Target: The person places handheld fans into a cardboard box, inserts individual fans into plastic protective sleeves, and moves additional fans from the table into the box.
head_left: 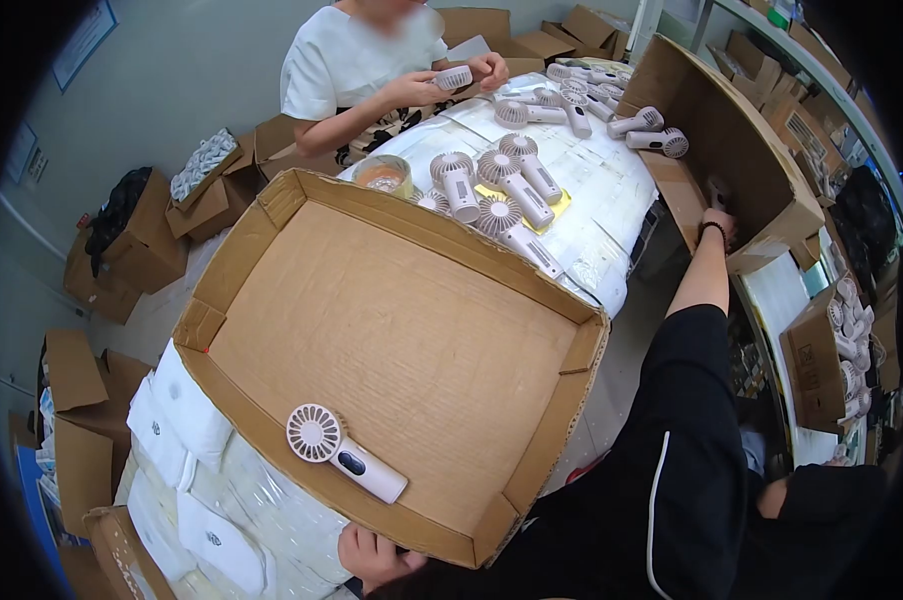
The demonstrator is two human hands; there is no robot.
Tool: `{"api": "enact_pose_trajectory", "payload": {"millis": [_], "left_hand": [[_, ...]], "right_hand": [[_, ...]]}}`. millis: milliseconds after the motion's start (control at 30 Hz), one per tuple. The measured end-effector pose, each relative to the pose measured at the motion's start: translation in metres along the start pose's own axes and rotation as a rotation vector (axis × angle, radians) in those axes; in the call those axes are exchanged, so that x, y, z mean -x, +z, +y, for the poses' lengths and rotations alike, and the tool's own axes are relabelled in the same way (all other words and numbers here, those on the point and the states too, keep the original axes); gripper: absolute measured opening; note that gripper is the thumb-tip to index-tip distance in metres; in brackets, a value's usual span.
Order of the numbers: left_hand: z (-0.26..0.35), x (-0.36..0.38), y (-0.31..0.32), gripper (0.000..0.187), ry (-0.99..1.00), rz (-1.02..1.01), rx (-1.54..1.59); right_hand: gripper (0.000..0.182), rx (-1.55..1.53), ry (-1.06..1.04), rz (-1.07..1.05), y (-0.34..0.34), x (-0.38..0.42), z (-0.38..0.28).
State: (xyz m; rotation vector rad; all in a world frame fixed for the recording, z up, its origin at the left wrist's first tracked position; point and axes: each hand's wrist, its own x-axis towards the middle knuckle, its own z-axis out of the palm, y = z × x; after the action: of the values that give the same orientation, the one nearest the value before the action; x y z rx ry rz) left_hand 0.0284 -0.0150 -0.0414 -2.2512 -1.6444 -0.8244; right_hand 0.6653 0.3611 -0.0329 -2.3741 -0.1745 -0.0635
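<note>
A shallow cardboard tray (372, 290) lies tilted across the middle of the view. Inside its near side rests a white handheld fan (347, 455). At the tray's near edge is my left hand (377, 558), its fingers curled by the rim. My right hand (717, 230), with a dark bracelet at the wrist, reaches into a large cardboard box (742, 130) at the right. A pale handheld fan (718, 190), partly in shadow, is at its fingertips; the grip is partly hidden. Two more fans (660, 141) lie at that box's opening.
Several fans (512, 185) stand and lie on the white-covered table (592, 245), beside a tape roll (384, 175). Across the table another person (362, 90) holds a fan. A box full of fans (842, 350) is at right. Cartons (137, 235) line the left floor.
</note>
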Motion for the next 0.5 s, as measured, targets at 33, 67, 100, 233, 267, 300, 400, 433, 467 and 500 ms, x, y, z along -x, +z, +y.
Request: {"api": "enact_pose_trajectory", "payload": {"millis": [33, 67, 100, 233, 267, 300, 400, 433, 467, 500], "left_hand": [[0.0, 0.0, 0.0, 0.058, -0.003, 0.002, 0.002], [-0.002, 0.0, 0.002, 0.058, 0.011, 0.012, 0.003], [-0.002, 0.0, 0.002, 0.058, 0.025, 0.019, 0.003], [0.0, 0.0, 0.001, 0.058, 0.004, 0.007, -0.011], [0.0, -0.001, 0.001, 0.058, 0.002, 0.006, -0.011], [0.001, -0.001, 0.001, 0.058, 0.0, 0.007, -0.01], [0.001, -0.002, 0.001, 0.056, 0.002, 0.02, 0.0], [0.001, -0.001, 0.0, 0.056, -0.001, 0.015, -0.003], [0.001, 0.001, 0.0, 0.049, -0.023, -0.005, -0.011], [0.001, 0.002, -0.001, 0.042, -0.044, -0.022, -0.018]], "right_hand": [[0.056, 0.0, -0.004, 0.001, 0.001, -0.005, 0.001], [0.055, 0.024, 0.021, -0.043, 0.002, -0.01, 0.0], [0.055, 0.051, 0.049, -0.089, 0.003, -0.016, 0.001], [0.051, 0.032, 0.007, -0.206, 0.003, -0.032, 0.005], [0.049, -0.053, 0.004, -0.155, 0.008, -0.036, 0.006], [0.048, -0.139, 0.001, -0.104, 0.009, -0.036, 0.006], [0.047, -0.277, 0.012, -0.065, 0.009, -0.037, 0.004], [0.047, -0.273, 0.012, -0.07, 0.008, -0.034, 0.005], [0.047, -0.269, 0.026, -0.043, 0.004, -0.029, 0.004], [0.047, -0.267, 0.04, -0.015, -0.009, -0.013, -0.002]]}}
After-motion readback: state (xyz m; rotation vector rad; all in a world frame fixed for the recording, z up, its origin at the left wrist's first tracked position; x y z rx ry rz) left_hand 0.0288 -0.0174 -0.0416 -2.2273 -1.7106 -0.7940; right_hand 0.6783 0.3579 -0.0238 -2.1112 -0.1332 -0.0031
